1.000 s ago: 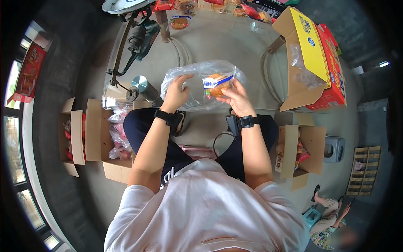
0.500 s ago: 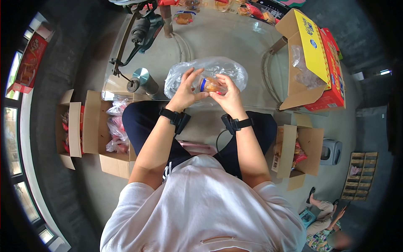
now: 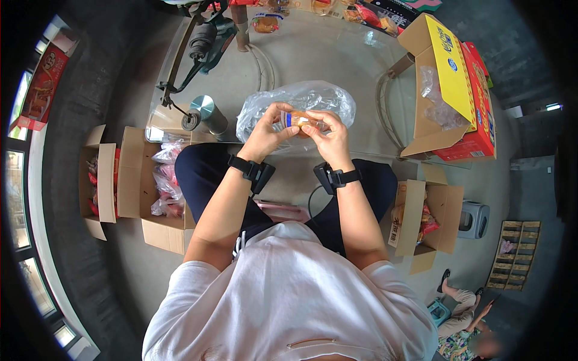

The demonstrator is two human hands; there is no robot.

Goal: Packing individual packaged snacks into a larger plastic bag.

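Note:
A small wrapped bun (image 3: pixel 296 119), golden brown in clear film with a blue band, is held between both my hands above the glass table. My left hand (image 3: pixel 268 133) pinches its left end, near the blue band. On the other end, the fingers and thumb of my right hand (image 3: pixel 330 136) are closed. Both thumbs press at the near side of the wrapper. Beneath and behind my hands lies a crumpled clear plastic bag (image 3: pixel 251 109) near the table's front edge. Whether the bag holds anything is hard to make out.
A steel cylinder (image 3: pixel 211 114) and a dark metal machine (image 3: pixel 205 45) stand to the left. An open carton (image 3: pixel 409 141) sits at the table's right. Wrapped breads (image 3: pixel 265 24) lie at the far edge. Open boxes (image 3: pixel 165 237) flank my legs. A person (image 3: pixel 463 313) sits at lower right.
My fingers have closed in on the wrapped bun, and the hands have come slightly nearer each other. The bun has turned a little and more of it is covered by my fingers.

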